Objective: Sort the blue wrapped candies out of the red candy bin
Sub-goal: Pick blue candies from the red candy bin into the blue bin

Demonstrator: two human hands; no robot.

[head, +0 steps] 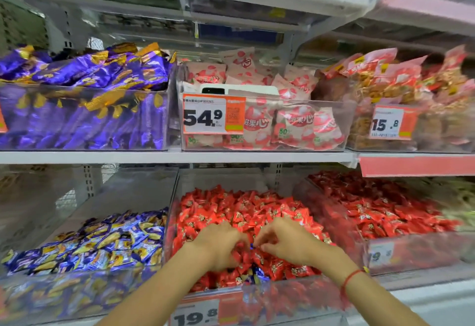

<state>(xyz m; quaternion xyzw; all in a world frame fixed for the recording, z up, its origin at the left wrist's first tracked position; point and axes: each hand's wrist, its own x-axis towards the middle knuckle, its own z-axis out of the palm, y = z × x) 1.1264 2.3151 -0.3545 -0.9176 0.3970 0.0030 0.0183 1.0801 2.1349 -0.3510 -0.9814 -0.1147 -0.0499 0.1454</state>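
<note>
1. The left hand [218, 244] and right hand [285, 242] are digging close together in the red candy bin [295, 292] on the lower shelf.
2. The right hand's curled fingertips are pinching a small blue wrapped candy [252, 246]; the left hand's fingers are curling into the red candies [244, 207], but whether they are gripping any I cannot tell.
3. More blue candies [258, 275] are lying by the bin's front wall.
4. The blue candy bin [84, 297] is standing just to the left.
</note>
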